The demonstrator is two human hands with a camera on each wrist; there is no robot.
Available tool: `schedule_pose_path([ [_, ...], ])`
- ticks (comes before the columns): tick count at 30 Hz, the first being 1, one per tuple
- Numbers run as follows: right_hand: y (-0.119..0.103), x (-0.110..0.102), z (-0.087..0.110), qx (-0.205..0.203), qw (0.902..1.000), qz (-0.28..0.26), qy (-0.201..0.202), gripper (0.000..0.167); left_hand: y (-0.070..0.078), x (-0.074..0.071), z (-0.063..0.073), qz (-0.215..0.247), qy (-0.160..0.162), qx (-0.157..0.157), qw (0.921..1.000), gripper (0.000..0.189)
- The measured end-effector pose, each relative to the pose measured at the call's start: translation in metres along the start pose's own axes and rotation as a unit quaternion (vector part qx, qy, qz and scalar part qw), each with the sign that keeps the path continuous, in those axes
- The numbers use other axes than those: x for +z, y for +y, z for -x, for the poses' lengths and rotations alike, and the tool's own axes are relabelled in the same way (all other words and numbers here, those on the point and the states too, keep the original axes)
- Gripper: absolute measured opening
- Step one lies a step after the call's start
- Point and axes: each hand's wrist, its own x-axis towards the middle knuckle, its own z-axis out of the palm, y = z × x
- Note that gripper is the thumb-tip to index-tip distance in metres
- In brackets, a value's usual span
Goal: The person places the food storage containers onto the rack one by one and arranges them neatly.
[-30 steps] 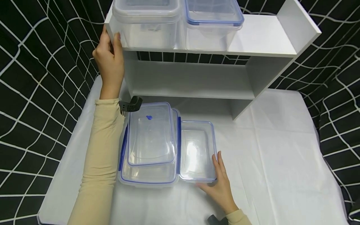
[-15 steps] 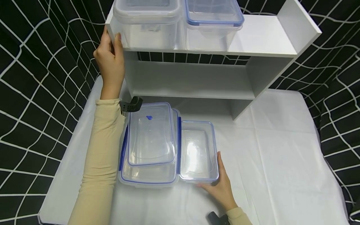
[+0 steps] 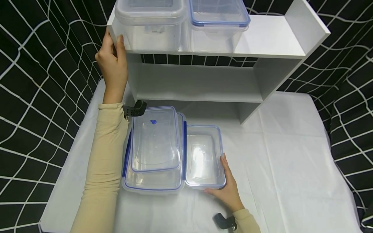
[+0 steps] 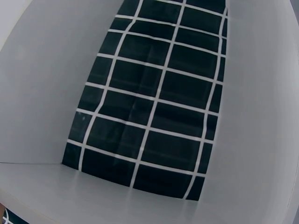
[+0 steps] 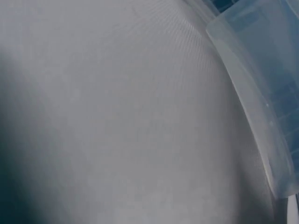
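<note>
At the upper left of the head view, my left hand grips the front edge of the left side panel of a white shelf unit. My right hand holds the near right corner of a clear food container with a blue-edged lid. Its fingers lie along the container's right side and its thumb is at the near edge. To the left, a smaller lidded container with a blue valve sits on a larger clear container with blue side clips. In the right wrist view, part of a clear container shows at the right edge.
Two tall lidded containers, one with a pale lid and one with a blue-rimmed lid, stand on the upper shelf. White cloth covers the table. Black fabric with white netting surrounds it.
The fingers of my right hand lifted off the container's side and came back against it, shifting slightly. My left hand stays on the shelf panel, and the containers stay put.
</note>
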Motion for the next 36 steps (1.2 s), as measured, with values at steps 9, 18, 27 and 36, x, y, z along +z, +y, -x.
schedule_pose_path([
  [9, 0.011, -0.003, -0.002, -0.107, 0.9925, 0.050, 0.031, 0.119, -0.003, -0.002, 0.001, 0.010, -0.008, 0.036, 0.9993, 0.036],
  [18, 0.034, -0.007, -0.005, -0.136, 0.9867, 0.080, 0.039, 0.128, -0.003, -0.003, 0.001, 0.011, -0.006, 0.039, 0.9991, 0.036],
  [27, 0.002, -0.026, -0.004, -0.141, 0.9869, 0.063, 0.048, 0.118, -0.001, -0.002, 0.001, 0.005, -0.008, 0.031, 0.9995, 0.035],
  [36, 0.016, -0.028, 0.003, -0.081, 0.9951, 0.046, 0.033, 0.118, -0.004, 0.000, 0.000, 0.008, -0.003, 0.009, 0.9999, 0.036],
])
